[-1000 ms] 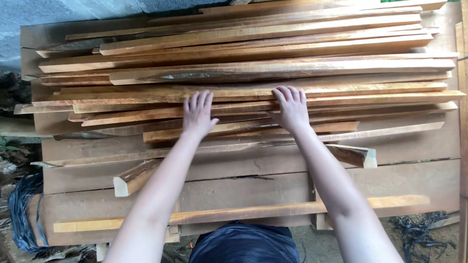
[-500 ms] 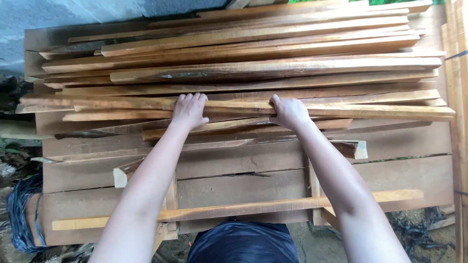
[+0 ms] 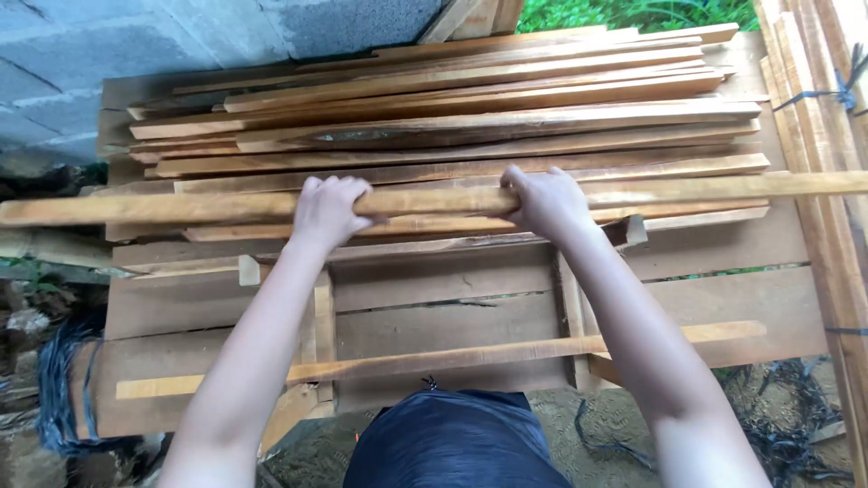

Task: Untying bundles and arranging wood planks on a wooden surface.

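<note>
Both my hands grip one long wooden strip [image 3: 434, 201] that lies crosswise, lifted a little above a stack of similar strips [image 3: 470, 108]. My left hand [image 3: 327, 210] is closed around it left of the middle. My right hand [image 3: 545, 201] is closed around it right of the middle. The strip reaches past the stack on both sides, to the frame's left and right edges. Under the stack lie wide boards [image 3: 434, 316] with another thin strip [image 3: 425, 360] resting loose on them near me.
A grey block wall [image 3: 181, 36] stands behind the stack at the upper left. Grass [image 3: 633, 14] shows at the top right. More long planks [image 3: 836, 136] run along the right edge. Black strapping [image 3: 54, 389] lies on the ground at the lower left.
My hands went from resting flat on the strips to closing around one strip. That strip has come up off the stack and toward me.
</note>
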